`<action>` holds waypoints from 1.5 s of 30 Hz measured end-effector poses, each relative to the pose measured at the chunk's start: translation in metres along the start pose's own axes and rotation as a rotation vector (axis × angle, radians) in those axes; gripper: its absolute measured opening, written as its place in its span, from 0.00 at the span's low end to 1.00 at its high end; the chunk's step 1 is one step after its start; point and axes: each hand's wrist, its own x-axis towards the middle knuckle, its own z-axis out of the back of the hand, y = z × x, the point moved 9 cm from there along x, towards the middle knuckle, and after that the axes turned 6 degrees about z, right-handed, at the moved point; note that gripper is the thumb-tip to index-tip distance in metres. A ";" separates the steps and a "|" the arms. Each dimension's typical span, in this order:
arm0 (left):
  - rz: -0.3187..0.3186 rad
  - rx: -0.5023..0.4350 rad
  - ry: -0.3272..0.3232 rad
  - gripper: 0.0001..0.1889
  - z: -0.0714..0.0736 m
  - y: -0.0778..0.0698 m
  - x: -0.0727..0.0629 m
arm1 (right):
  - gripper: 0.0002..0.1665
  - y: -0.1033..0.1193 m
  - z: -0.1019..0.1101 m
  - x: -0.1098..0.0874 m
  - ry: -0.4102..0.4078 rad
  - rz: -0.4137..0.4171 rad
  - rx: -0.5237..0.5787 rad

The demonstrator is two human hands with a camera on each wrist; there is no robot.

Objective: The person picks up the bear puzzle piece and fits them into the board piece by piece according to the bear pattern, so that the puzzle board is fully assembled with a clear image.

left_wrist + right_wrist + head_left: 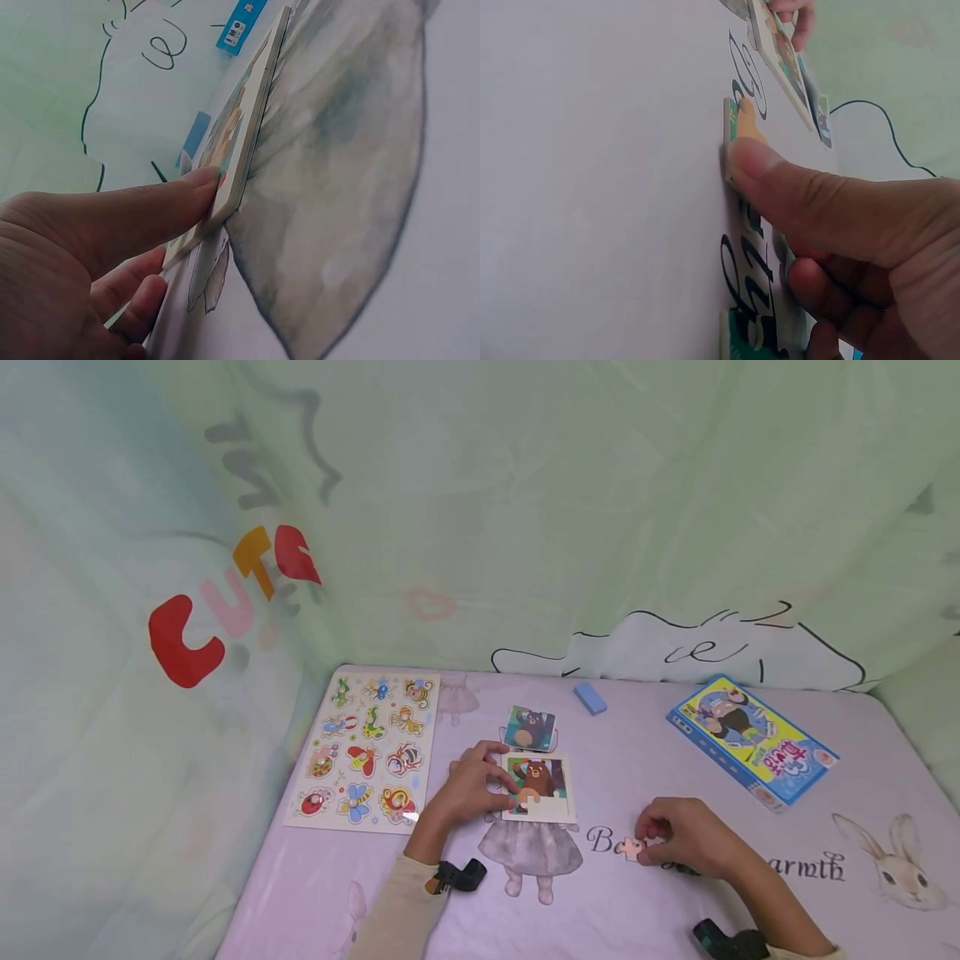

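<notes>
A bear jigsaw puzzle in a pale frame [558,811] lies mid-table, with a gap at its lower right. My left hand [476,785] grips the frame's left side; in the left wrist view the thumb [199,184] lies over its edge. Right of the frame, my right hand [690,837] pinches a jigsaw piece [632,848] between thumb and fingers. The right wrist view shows that piece [744,124] with orange and green on it, partly hidden by the thumb. Another green piece [746,337] lies near the right hand, mostly covered in the head view.
Behind the frame lies a bear picture card [529,728], with a blue block [590,698] farther back. An insect peg puzzle board [363,750] lies at left. A blue and yellow box [753,742] lies at back right. Curtains printed with letters enclose the table.
</notes>
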 end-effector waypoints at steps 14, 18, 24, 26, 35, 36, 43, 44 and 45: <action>0.013 -0.007 0.006 0.05 -0.001 0.000 -0.002 | 0.14 0.008 0.001 0.000 -0.029 0.084 0.015; 0.010 -0.008 0.008 0.05 -0.001 0.001 -0.002 | 0.11 0.013 0.002 0.001 -0.040 0.107 0.032; 0.002 -0.011 0.013 0.05 -0.002 0.003 -0.002 | 0.06 0.020 0.004 0.006 -0.085 0.111 0.085; 0.005 -0.014 0.011 0.05 -0.002 0.002 -0.002 | 0.06 0.024 0.004 0.010 -0.100 0.113 0.094; 0.018 -0.017 0.003 0.05 -0.002 0.001 -0.001 | 0.05 0.052 0.000 0.030 -0.131 0.144 0.105; 0.018 -0.016 0.002 0.05 -0.002 0.001 -0.001 | 0.05 0.055 -0.001 0.032 -0.129 0.142 0.108; 0.006 -0.008 -0.003 0.05 0.000 0.000 -0.001 | 0.09 0.075 -0.002 0.045 -0.126 0.203 0.100; 0.005 -0.008 -0.004 0.05 0.000 0.000 -0.001 | 0.09 0.078 -0.002 0.047 -0.127 0.210 0.105; 0.004 -0.009 -0.004 0.05 0.000 0.000 -0.001 | 0.09 0.081 -0.002 0.048 -0.128 0.222 0.112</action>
